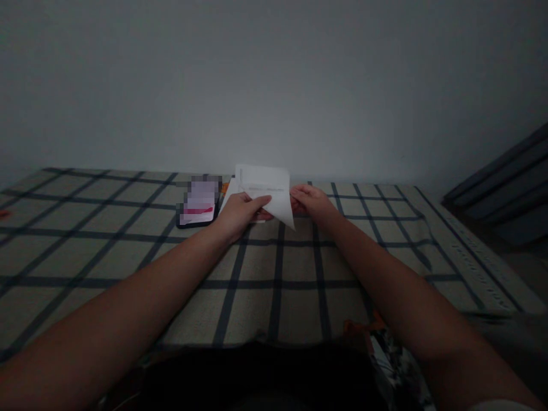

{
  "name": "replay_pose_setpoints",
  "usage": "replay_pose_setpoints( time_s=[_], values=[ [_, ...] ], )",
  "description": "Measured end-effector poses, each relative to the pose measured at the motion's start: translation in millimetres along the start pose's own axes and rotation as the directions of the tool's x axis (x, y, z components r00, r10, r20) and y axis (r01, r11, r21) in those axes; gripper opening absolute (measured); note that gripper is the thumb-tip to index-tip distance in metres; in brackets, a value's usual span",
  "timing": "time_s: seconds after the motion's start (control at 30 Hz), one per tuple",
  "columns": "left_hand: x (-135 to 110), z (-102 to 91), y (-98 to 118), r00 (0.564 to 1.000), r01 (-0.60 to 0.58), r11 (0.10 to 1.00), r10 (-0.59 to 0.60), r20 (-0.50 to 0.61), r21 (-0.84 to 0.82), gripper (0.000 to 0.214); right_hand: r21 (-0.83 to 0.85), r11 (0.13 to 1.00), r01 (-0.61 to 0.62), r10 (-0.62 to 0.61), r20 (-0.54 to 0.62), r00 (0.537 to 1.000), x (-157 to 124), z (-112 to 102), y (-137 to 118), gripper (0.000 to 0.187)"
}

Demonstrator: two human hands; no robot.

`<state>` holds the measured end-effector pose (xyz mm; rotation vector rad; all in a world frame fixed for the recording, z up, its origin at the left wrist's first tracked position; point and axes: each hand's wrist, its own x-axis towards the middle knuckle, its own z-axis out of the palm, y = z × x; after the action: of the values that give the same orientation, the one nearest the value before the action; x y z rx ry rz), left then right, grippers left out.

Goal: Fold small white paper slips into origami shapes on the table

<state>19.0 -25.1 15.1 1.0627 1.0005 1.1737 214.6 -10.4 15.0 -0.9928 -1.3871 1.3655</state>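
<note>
A white sheet of paper [269, 181] with faint print is raised above the checked tablecloth, its lower right corner bent down to a point. My left hand [242, 214] grips its lower left part, thumb on top and fingers underneath. At the sheet's right edge, my right hand [310, 200] has its fingers pressed together on the margin; the fingertips are partly hidden. Another white paper [230, 189] shows beneath, mostly covered by the sheet and my left hand. Left of it lies a phone [197, 201] with a lit, blurred screen.
The checked tablecloth [274, 285] reaches back to a plain grey wall [274, 85]. A small orange thing [225, 187] sits behind the phone. Dark ridged panels [505, 182] stand at the right. A patterned cloth [394, 359] shows below the near edge. A reddish tip [4, 214] appears at far left.
</note>
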Motion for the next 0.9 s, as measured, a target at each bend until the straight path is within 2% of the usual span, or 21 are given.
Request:
replay_pose_setpoints(
  time_s=[0.13, 0.33, 0.5, 0.77, 0.9],
  values=[
    [-0.5, 0.3, 2.7, 1.0, -0.001, 1.0, 0.001, -0.028, 0.002, 0.023, -0.057, 0.998, -0.002, 0.004, 0.034, 0.999, -3.7, 0.2, 0.0, 0.021],
    [1.7, -0.9, -0.4, 0.998, 0.019, 0.999, -0.016, 0.059, -0.045, 0.031, -0.113, 0.99, 0.082, -0.083, -0.003, 0.997, -3.5, -1.9, 0.5, 0.02],
    [1.6, -0.8, -3.3, 0.985, 0.086, 0.996, -0.087, 0.146, 0.014, 0.031, -0.081, 0.988, 0.132, -0.131, 0.013, 0.991, -2.4, -2.9, 1.8, 0.024],
    [0.9, -2.5, -3.1, 0.996, -0.02, 0.999, 0.016, 0.093, 0.041, 0.029, -0.069, 0.993, 0.099, -0.093, 0.086, 0.992, -4.9, -2.6, 2.3, 0.03],
    [-2.4, -0.6, 1.6, 0.999, -0.024, 0.998, 0.022, 0.042, 0.054, 0.025, -0.097, 0.994, 0.051, -0.037, 0.142, 0.989, -5.2, -2.1, 2.6, 0.028]
  ],
)
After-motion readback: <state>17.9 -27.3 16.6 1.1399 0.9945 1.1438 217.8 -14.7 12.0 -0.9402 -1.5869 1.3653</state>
